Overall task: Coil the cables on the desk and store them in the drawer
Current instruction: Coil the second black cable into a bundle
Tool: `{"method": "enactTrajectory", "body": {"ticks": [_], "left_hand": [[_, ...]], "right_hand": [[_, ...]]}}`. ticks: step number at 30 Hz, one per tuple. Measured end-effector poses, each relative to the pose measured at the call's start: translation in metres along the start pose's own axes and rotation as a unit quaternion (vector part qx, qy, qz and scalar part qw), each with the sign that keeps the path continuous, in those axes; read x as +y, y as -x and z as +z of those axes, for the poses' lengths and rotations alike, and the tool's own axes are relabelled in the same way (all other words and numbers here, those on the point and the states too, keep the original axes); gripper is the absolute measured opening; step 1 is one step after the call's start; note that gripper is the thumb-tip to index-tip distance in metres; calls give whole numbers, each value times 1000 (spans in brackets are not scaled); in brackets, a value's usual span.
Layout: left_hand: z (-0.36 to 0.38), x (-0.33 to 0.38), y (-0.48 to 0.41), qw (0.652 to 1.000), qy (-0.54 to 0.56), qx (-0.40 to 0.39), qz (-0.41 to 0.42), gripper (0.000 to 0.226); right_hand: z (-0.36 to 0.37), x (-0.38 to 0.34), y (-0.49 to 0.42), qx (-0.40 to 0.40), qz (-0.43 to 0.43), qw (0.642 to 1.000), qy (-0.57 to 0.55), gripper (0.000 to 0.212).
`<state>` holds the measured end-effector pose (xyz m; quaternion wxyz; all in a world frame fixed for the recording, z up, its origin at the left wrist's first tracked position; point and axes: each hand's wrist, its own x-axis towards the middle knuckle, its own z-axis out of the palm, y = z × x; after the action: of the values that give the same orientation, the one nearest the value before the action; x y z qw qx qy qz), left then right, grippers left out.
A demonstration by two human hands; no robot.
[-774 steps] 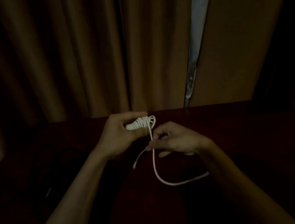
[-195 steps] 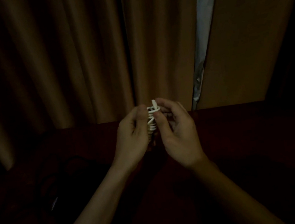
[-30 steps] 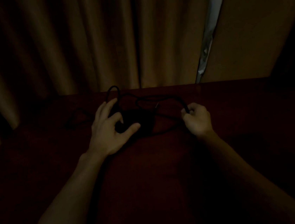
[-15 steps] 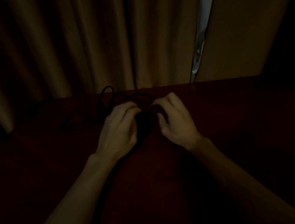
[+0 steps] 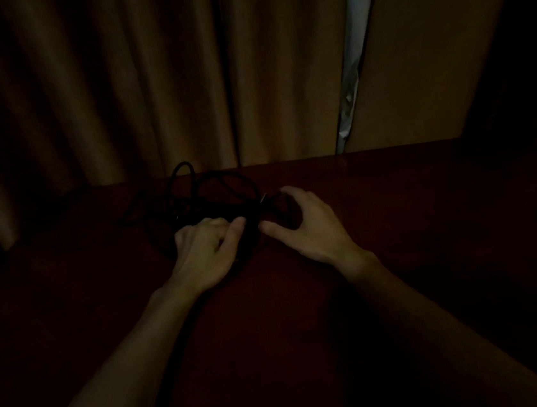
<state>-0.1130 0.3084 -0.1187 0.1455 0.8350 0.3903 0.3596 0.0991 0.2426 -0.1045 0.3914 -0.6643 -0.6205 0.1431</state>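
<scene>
Black cable [image 5: 185,163] at left hand [image 5: 203,247]

The cable [image 5: 212,189] near the far edge of the desk [image 5: 393,195] is plain black, with a small pale glint at one end. The desk is a deep, dark red. Behind its far edge the curtains [image 5: 113,87] are plain tan-brown, parted by a narrow bluish-white strip [image 5: 357,26].

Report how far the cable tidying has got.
Done: the white cable coiled earlier is gone from view. In hand: the black cable lies tangled on the desk, left hand and right hand at it, grips too dark to tell. Left: coil it and store it; no drawer shows.
</scene>
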Motion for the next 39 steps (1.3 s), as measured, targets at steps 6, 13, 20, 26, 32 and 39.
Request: {"method": "enactTrajectory", "body": {"ticks": [6, 13, 20, 26, 32, 39], "left_hand": [[4, 0, 4, 999, -1, -17, 28, 40], [0, 2, 3, 996, -33, -64, 50, 44], [-3, 9, 5, 993, -61, -77, 58, 60], [-3, 8, 4, 994, -66, -72, 54, 54], [-8, 9, 8, 996, 74, -9, -42, 34], [-12, 9, 7, 976, 199, 61, -59, 27]], "right_hand": [[15, -2, -5, 24, 43, 998, 36, 80], [10, 2, -4, -9, -9, 996, 91, 75], [-2, -20, 3, 3, -25, 986, -163, 41], [13, -22, 1, -59, -42, 992, -105, 80], [0, -5, -8, 1, 28, 1000, -3, 29], [-7, 11, -9, 75, 59, 985, 144, 66]]}}
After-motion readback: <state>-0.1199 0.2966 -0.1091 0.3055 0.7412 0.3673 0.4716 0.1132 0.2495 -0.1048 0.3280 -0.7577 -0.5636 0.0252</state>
